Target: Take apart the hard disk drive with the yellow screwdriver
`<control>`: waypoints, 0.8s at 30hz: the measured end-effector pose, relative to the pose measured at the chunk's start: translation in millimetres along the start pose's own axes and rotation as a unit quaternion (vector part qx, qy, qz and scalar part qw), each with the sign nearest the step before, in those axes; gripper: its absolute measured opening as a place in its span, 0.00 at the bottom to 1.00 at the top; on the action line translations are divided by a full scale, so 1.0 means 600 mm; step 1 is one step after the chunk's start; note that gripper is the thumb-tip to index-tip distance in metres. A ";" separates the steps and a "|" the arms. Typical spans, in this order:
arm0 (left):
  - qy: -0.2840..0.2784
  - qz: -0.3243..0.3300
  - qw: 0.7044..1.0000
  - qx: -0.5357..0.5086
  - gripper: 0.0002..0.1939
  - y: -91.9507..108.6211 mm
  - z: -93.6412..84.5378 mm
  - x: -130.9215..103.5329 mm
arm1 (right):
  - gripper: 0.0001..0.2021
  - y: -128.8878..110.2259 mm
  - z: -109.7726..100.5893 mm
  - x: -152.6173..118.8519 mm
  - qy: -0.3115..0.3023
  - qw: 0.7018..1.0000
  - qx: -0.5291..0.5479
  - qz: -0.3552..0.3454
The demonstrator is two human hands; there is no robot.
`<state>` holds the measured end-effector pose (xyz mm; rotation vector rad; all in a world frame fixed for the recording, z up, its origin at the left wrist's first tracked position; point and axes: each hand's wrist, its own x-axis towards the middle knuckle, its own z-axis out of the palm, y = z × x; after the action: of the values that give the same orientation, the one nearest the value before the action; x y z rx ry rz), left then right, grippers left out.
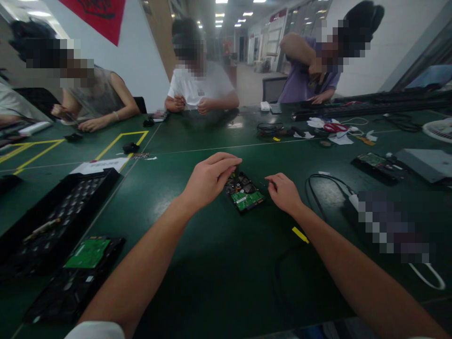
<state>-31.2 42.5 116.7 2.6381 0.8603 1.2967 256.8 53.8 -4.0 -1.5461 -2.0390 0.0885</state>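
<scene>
A hard drive (245, 199) with a green circuit board lies on the green table between my hands. My left hand (211, 181) is closed over its far left part, fingers wrapped round an upright dark screwdriver (237, 175) with a touch of yellow, mostly hidden by the fingers. Just right of the drive, my right hand (283, 192) is closed in a pinch, apart from the drive. Small specks show by its fingertips; whether it holds one I cannot tell.
Another hard drive (86, 254) and a long black tray (63, 212) lie at left. A cable with a yellow tag (300, 234), a power strip (391, 226) and a third drive (376, 165) are at right. Several people sit across the green table (197, 292).
</scene>
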 end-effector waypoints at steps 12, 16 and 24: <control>0.016 -0.072 0.997 0.001 0.12 -0.001 0.000 -0.002 | 0.11 -0.034 -0.005 -0.008 -0.097 0.990 0.099 -0.011; 0.018 -0.074 0.997 -0.012 0.10 -0.003 0.003 -0.004 | 0.11 -0.032 -0.003 -0.008 -0.104 0.989 0.106 -0.005; 0.076 -0.123 0.987 -0.069 0.14 -0.002 0.023 -0.008 | 0.12 -0.033 -0.003 -0.006 -0.106 0.990 0.094 0.001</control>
<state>-23.8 43.5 104.3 2.2673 1.0383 1.4475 241.1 43.4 3.5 -1.4739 -2.1211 0.4512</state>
